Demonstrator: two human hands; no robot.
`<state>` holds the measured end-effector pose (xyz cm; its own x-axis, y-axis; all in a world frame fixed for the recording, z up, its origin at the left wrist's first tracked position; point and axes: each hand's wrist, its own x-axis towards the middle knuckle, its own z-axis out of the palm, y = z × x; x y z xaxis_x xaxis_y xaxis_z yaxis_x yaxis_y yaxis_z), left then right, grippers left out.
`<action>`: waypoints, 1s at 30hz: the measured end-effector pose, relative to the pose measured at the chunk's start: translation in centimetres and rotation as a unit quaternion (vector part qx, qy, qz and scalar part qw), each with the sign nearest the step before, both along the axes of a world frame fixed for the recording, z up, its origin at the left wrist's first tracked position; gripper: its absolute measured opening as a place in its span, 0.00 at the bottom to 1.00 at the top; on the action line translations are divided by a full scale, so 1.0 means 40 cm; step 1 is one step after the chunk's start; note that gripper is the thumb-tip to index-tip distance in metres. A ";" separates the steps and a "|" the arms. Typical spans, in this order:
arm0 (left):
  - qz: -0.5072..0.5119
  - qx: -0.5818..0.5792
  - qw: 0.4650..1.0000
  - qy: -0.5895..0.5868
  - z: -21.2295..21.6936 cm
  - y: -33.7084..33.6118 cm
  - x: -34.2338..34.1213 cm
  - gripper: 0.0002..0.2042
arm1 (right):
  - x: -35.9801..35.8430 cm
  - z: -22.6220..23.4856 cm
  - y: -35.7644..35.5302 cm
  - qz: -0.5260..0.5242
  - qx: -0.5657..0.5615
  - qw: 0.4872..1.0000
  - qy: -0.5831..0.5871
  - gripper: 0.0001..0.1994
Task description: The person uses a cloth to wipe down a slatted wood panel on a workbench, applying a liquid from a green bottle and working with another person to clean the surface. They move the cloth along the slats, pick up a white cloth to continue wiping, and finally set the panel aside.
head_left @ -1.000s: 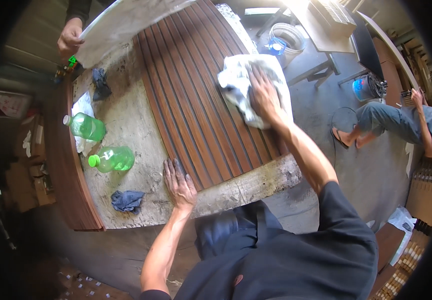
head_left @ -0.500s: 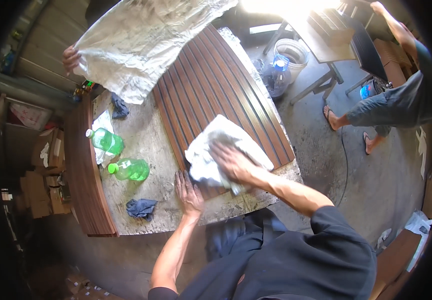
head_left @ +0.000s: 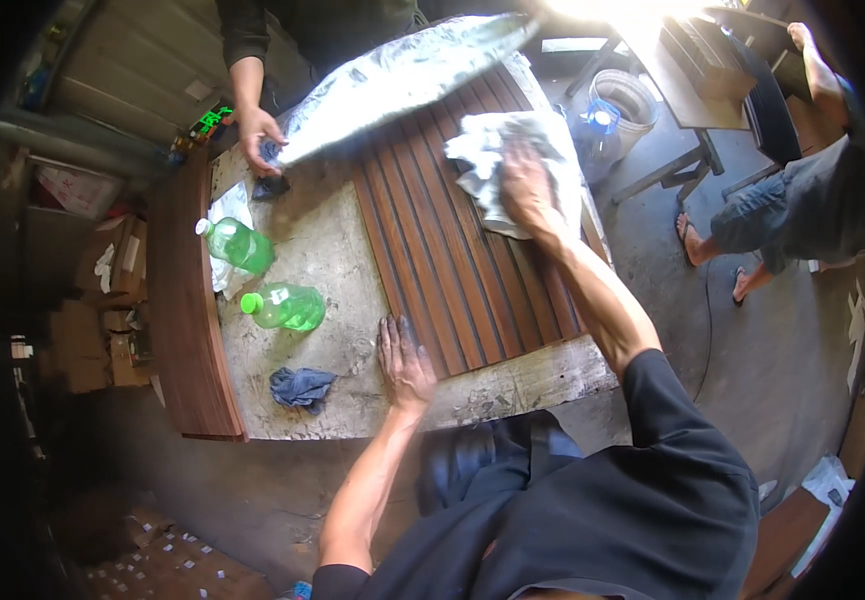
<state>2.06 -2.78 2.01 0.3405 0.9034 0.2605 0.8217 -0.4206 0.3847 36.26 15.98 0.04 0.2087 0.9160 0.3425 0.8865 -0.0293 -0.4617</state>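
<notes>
A brown slatted wood panel point(head_left: 443, 240) with dark grooves lies on the worn worktable point(head_left: 328, 235). My right hand point(head_left: 528, 190) presses a crumpled white cloth point(head_left: 478, 150) onto the far right part of the panel. Flat beside the panel's near left corner, my left hand point(head_left: 408, 370) touches its edge with fingers stretched out. Across the table, a co-worker's hand point(head_left: 260, 140) is beside the lower corner of a large whitish sheet point(head_left: 383, 90). That sheet covers the panel's far end.
Two green bottles point(head_left: 241, 245) and a dark blue rag point(head_left: 301, 388) sit left of the panel. Stacked brown boards point(head_left: 188, 310) line the table's left side. Beyond the right edge are a white bucket point(head_left: 628, 100) and another person's legs point(head_left: 753, 215).
My right hand has pushed the white cloth away from me and rightward along the panel. My left hand stays by the panel's edge. The co-worker's sheet has swung lower and to the right.
</notes>
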 end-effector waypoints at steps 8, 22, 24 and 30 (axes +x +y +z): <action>0.037 -0.034 0.999 0.004 -0.001 -0.020 -0.042 0.26 | -0.507 0.055 -0.227 0.324 -0.010 0.945 -0.028 0.29; -0.034 -0.116 0.985 -0.122 0.030 0.007 -0.118 0.26 | -0.256 0.071 -0.582 0.071 -0.069 0.995 -0.014 0.29; 0.047 -0.208 0.943 -0.258 0.040 0.006 -0.202 0.25 | -0.267 0.080 -0.567 0.083 -0.046 0.995 -0.025 0.28; 0.157 -0.043 0.905 -0.393 0.003 0.126 -0.458 0.23 | -0.262 0.136 -0.555 0.064 -0.045 0.996 -0.047 0.27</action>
<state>-16.25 2.24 2.12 -0.1964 0.9518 0.2355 0.3546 -0.1549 0.9221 25.77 -6.20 5.47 0.0593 0.9609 0.2705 0.9248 0.0491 -0.3774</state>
